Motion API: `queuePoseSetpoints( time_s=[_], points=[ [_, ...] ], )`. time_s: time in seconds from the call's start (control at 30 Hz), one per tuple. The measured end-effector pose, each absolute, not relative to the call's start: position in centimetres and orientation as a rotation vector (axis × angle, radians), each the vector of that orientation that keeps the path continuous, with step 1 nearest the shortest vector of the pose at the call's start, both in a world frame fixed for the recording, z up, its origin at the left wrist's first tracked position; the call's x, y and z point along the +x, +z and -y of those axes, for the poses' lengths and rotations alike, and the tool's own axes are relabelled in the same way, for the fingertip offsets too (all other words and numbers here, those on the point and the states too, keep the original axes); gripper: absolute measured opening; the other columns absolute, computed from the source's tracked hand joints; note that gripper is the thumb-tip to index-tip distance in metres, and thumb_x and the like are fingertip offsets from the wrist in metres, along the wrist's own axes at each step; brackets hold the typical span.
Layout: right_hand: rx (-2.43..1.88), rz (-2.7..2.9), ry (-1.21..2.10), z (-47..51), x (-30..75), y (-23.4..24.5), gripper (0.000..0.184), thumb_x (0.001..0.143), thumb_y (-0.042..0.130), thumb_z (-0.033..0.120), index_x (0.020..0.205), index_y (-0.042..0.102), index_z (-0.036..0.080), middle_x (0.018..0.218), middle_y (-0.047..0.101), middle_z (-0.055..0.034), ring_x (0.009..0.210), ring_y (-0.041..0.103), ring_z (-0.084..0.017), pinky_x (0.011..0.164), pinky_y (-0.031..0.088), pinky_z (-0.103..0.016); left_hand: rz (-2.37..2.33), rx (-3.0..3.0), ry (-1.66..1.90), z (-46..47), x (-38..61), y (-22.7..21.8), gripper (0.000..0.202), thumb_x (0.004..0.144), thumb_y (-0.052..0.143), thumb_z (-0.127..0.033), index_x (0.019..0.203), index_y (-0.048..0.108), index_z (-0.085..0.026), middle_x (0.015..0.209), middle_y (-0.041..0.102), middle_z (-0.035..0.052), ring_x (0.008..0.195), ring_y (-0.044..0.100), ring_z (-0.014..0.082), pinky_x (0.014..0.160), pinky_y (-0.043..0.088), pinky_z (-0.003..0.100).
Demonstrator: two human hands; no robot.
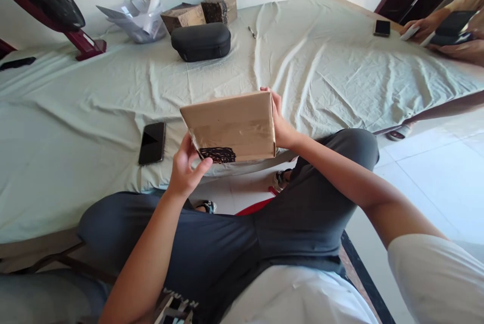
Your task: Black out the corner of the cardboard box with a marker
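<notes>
A taped cardboard box (232, 124) with a black scribbled patch on its front is held up between both hands, above the near edge of a table covered with a pale green cloth (94, 107). My left hand (187, 167) grips its lower left corner, thumb on the front face. My right hand (280, 122) clasps the right side, fingers wrapped behind it. My legs in dark trousers (264, 223) are below.
A black phone (152, 143) lies on the cloth just left of the box. Farther back are a black hard case (201, 41), two cardboard boxes (200, 11), crumpled plastic wrapping (136, 18) and a fan (49, 1). Another person's hands (446, 31) hold devices at far right near a phone (381, 28).
</notes>
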State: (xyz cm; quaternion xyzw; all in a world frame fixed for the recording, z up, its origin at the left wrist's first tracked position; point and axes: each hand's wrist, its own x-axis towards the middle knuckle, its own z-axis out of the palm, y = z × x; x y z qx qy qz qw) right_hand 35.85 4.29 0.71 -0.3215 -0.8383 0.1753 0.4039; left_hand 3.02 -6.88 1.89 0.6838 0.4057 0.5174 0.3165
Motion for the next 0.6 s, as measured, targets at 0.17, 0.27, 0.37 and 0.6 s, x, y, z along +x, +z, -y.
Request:
queuePoseSetpoints(
  time_s=[0.17, 0.27, 0.37, 0.6],
  points=[
    [-0.776, 2.181, 0.308, -4.2, 35.4, -0.2, 0.146, 0.087, 0.076, 0.084, 0.18, -0.023, 0.03, 0.186, 0.008, -0.0184, 0.178, 0.01, -0.047, 0.144, 0.021, -0.068, -1.177, 1.748, 1.309, 7.3, 3.6, 2.1, 0.057, 0.091, 0.082, -0.049, 0.139, 0.072, -0.021, 0.122, 0.082, 0.0116, 0.109, 0.082, 0.0319, 0.097, 0.07, 0.043],
    [-0.762, 2.207, 0.235, -4.3, 35.2, -0.4, 0.148, 0.087, 0.075, 0.085, 0.178, -0.027, 0.029, 0.186, 0.004, -0.0199, 0.177, 0.008, -0.05, 0.143, 0.021, -0.072, -1.312, 1.642, 1.371, 7.6, 4.7, 2.1, 0.04, 0.086, 0.08, -0.044, 0.116, 0.076, -0.018, 0.106, 0.083, 0.0091, 0.101, 0.082, 0.0309, 0.091, 0.07, 0.041],
    [-0.76, 2.229, 0.188, -4.4, 35.3, -0.2, 0.148, 0.086, 0.077, 0.084, 0.18, -0.024, 0.03, 0.186, 0.006, -0.021, 0.177, 0.004, -0.052, 0.142, 0.019, -0.077, -1.406, 1.574, 1.358, 7.9, 5.4, 2.2, 0.036, 0.085, 0.078, -0.041, 0.112, 0.076, -0.017, 0.102, 0.083, 0.009, 0.101, 0.082, 0.0307, 0.089, 0.07, 0.039],
    [-0.845, 2.169, 0.346, -3.5, 34.8, 0.7, 0.155, 0.08, 0.086, 0.082, 0.182, -0.017, 0.029, 0.186, 0.012, -0.0213, 0.177, 0.008, -0.051, 0.143, 0.018, -0.075, -1.346, 1.632, 1.408, 7.7, 4.8, 2.4, 0.032, 0.086, 0.078, -0.042, 0.107, 0.077, -0.018, 0.1, 0.082, 0.0062, 0.098, 0.08, 0.0273, 0.088, 0.067, 0.037]
  ],
)
